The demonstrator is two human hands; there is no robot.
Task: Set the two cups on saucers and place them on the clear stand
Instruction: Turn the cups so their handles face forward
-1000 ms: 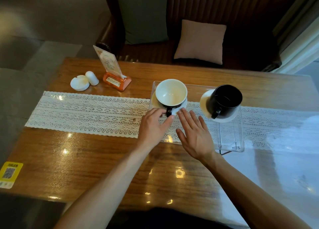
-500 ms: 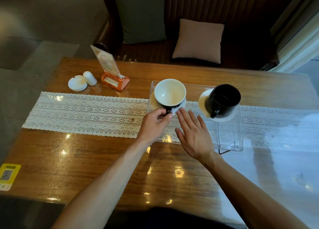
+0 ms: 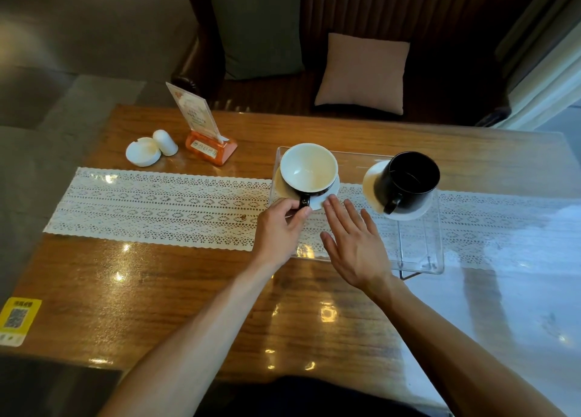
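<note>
White-lined cup handle toward the person, pinched by left hand; right hand spread flat (fingers apart)

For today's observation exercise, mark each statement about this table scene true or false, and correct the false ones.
1. The white-lined cup sits on a saucer on the clear stand. True.
2. The left hand pinches that cup's handle. True.
3. The right hand grips the black cup. False: it is flat and open, apart from that cup.
4. The black cup lies tipped over on the lace runner. False: it is upright on its own saucer on the stand.
5. A menu card holder stands left of the stand. True.
</note>
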